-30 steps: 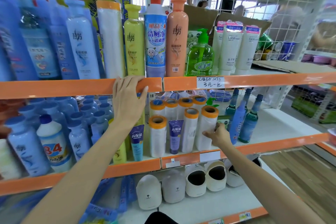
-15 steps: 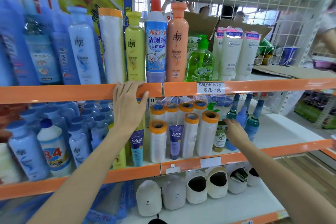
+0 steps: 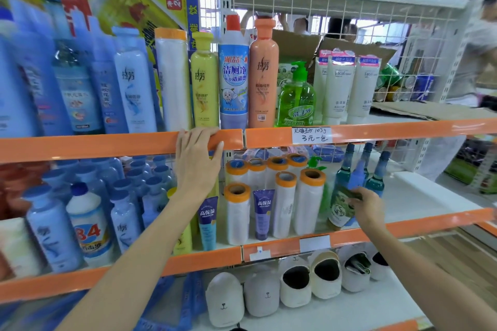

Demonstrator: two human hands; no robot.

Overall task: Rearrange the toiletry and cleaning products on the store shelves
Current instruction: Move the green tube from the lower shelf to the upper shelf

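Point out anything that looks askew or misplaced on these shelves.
The green-labelled bottle on the middle shelf leans, gripped by the right hand. One white-and-orange roll stands alone among upper-shelf bottles.

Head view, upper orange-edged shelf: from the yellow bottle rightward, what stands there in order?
Yellow shampoo bottle → blue-and-white red-capped cleaner bottle → tall orange shampoo bottle → green pump soap bottle → white facial-cleanser tubes.
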